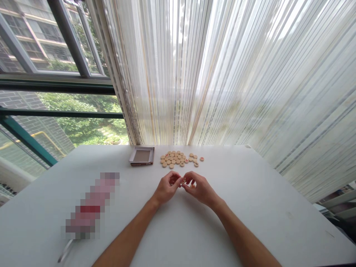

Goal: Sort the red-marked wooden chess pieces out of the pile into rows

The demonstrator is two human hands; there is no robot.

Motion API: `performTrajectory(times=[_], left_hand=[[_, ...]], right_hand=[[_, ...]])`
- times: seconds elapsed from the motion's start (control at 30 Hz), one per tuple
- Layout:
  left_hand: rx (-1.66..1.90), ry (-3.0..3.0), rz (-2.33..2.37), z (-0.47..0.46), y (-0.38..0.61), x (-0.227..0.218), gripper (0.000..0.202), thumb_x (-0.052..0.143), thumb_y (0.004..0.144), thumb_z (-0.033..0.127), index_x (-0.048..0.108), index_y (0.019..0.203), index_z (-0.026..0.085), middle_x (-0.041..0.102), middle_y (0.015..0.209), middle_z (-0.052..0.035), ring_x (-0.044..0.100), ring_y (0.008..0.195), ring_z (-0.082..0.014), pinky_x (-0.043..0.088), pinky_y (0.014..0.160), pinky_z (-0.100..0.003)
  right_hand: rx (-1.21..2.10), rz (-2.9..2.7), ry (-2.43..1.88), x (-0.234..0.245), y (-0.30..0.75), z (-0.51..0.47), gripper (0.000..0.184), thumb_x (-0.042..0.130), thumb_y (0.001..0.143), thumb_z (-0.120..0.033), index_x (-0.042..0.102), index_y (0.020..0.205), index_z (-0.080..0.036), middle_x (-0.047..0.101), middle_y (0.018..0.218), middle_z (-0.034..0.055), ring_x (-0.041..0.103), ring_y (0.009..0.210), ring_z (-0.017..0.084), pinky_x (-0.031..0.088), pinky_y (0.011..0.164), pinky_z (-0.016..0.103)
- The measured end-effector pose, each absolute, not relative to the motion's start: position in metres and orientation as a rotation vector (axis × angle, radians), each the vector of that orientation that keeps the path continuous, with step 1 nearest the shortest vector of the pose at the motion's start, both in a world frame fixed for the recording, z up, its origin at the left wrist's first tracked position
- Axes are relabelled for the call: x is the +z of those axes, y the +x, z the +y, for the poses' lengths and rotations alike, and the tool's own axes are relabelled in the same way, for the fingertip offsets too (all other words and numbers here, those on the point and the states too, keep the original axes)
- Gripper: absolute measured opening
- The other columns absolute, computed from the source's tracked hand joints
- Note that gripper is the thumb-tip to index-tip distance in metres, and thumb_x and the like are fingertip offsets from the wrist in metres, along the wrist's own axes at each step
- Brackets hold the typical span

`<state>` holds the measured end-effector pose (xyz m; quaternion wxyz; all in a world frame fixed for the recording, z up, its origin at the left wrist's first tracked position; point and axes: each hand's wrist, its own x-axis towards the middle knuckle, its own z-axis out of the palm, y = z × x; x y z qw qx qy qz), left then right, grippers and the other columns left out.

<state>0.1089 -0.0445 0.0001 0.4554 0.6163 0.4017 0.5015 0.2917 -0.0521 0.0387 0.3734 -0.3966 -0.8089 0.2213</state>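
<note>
Over the middle of the white table point(178, 230), my left hand point(167, 188) and my right hand point(200, 188) meet at the fingertips. Pinched between them is a small round wooden Chinese chess piece point(183, 180) with a marked face. Under the curled fingers of my right hand another piece point(193, 186) partly shows; whether it is held or lies on the table I cannot tell. Just beyond my hands, several more Chinese chess pieces point(178, 161) lie in a loose group. Most show plain faces, and a few show red or dark characters.
An open shallow box point(152, 157) stands left of the pieces near the table's far edge. At the left lies a long pinkish item point(91, 205), blurred by pixelation. Behind the table hang striped sheer curtains point(178, 74), beside a window point(55, 81) on the left.
</note>
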Motion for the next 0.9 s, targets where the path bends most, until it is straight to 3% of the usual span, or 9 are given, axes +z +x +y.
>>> performTrajectory(times=[0.67, 0.9], left_hand=[[1.217, 1.568, 0.982, -0.0463, 0.1083, 0.0067, 0.03, 0.062, 0.086, 0.044, 0.065, 0.098, 0.016, 0.072, 0.092, -0.0078, 0.069, 0.076, -0.0182, 0.056, 0.07, -0.03], [1.231, 1.539, 0.978, -0.0448, 0.1069, 0.0051, 0.029, 0.067, 0.083, 0.042, 0.061, 0.091, 0.016, 0.07, 0.081, -0.0049, 0.067, 0.069, -0.0161, 0.055, 0.067, -0.028]], right_hand=[[0.57, -2.087, -1.027, 0.0378, 0.2917, -0.0528, 0.012, 0.064, 0.083, -0.024, 0.059, 0.094, -0.023, 0.066, 0.085, 0.001, 0.062, 0.072, 0.014, 0.051, 0.064, 0.026], [0.563, -2.08, -1.019, 0.0366, 0.2907, -0.0523, 0.01, 0.063, 0.085, -0.025, 0.058, 0.093, -0.023, 0.065, 0.083, 0.0009, 0.062, 0.071, 0.014, 0.051, 0.062, 0.025]])
